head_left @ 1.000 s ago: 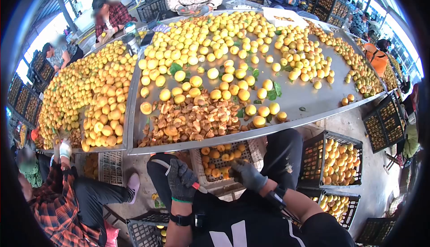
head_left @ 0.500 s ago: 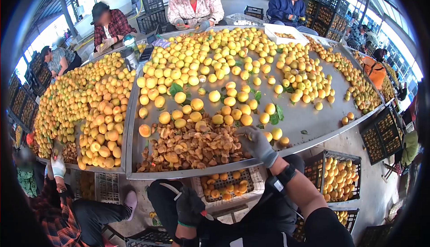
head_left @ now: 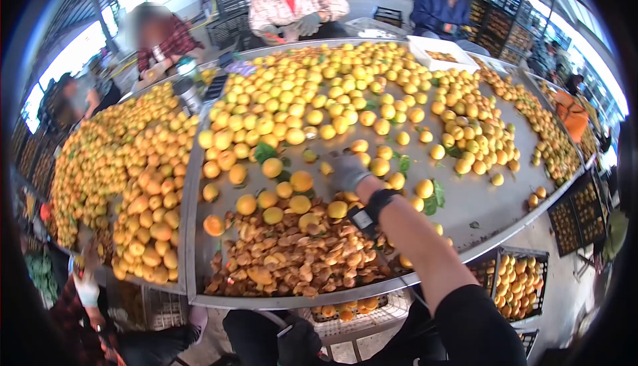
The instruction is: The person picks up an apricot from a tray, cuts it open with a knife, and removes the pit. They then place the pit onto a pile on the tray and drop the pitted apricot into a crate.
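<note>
My right hand (head_left: 349, 171), in a grey glove, reaches over the metal table among yellow-orange apricots. Its blurred fingertips are right beside one apricot (head_left: 326, 168); how the fingers close is hard to see. Below the wrist lies a heap of brownish-orange fruit pieces (head_left: 292, 253) along the near edge. Low in the view, my left hand (head_left: 299, 343), in a dark glove, is closed near my lap under the table edge. A thin pale strip (head_left: 271, 317) shows just above it, and what the fingers hold is hidden.
A metal divider (head_left: 191, 213) separates the left section, piled with fruit. Crates of apricots (head_left: 520, 286) stand beneath the table to the right. A white tray (head_left: 441, 54) sits at the far side, where several people work. Another person's gloved hand (head_left: 86, 289) is at left.
My right hand has moved from the brown heap's right side, forward and left, to the whole apricots. My left hand appears lower in view as the camera tilts up.
</note>
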